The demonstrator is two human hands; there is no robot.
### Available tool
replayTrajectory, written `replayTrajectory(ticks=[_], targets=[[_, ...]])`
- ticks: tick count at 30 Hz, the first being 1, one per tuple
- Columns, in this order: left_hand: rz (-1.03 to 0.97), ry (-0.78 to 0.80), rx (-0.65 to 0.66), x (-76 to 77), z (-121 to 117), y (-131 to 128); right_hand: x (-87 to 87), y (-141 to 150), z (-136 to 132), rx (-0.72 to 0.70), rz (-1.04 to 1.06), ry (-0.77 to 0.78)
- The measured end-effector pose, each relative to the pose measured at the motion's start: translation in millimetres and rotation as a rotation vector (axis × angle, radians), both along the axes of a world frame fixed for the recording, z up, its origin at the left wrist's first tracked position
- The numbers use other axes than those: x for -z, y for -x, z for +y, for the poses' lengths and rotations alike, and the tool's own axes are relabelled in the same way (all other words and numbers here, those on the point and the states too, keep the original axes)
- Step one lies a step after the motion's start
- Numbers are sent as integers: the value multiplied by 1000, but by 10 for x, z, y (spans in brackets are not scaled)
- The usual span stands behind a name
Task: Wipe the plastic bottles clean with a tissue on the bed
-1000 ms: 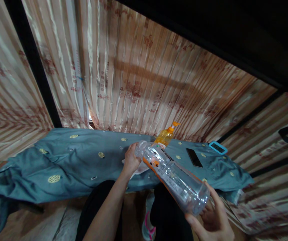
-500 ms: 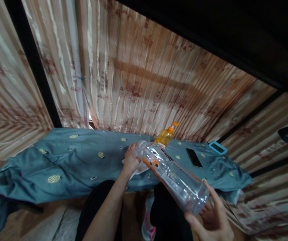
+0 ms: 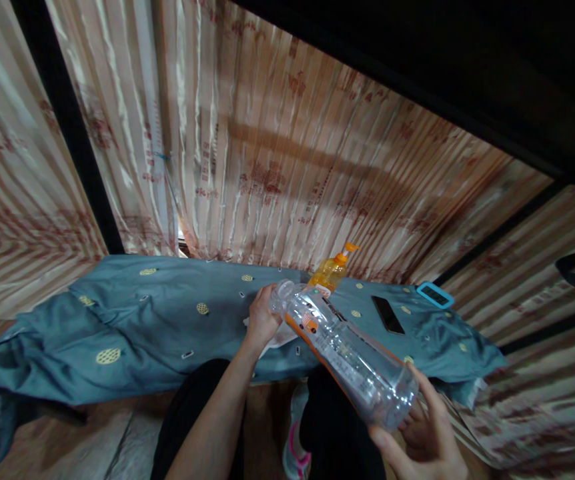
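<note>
A clear plastic bottle (image 3: 350, 357) with orange print on its side is held tilted above my lap, its neck up to the left and its base down to the right. My left hand (image 3: 263, 319) is closed around the neck end. With thumb and fingers, my right hand (image 3: 425, 430) grips the base. Just behind the bottle a pump bottle (image 3: 328, 272) of yellow liquid with an orange pump stands on the blue-green cloth (image 3: 162, 327). Something white and thin (image 3: 280, 337), partly hidden, lies under the left hand and the bottle.
To the right on the cloth lie a dark phone (image 3: 387, 315) and a blue-framed device (image 3: 435, 295) with a dark screen. Pleated patterned curtains (image 3: 267, 147) hang behind, between black posts (image 3: 67, 120). My shoe (image 3: 297, 433) shows below.
</note>
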State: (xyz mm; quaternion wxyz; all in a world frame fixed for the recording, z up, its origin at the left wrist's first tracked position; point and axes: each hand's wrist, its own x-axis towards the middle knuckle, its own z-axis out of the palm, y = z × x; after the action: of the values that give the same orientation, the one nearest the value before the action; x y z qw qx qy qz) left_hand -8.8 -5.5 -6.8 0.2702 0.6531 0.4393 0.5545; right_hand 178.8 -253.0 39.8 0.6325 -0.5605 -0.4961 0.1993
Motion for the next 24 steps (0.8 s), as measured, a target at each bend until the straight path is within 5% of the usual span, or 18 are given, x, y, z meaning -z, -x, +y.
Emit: replayTrajectory(ticks=[24], targets=[[-16,12,14,-11,-5,4,25,-24,2,-18,-36,-43]])
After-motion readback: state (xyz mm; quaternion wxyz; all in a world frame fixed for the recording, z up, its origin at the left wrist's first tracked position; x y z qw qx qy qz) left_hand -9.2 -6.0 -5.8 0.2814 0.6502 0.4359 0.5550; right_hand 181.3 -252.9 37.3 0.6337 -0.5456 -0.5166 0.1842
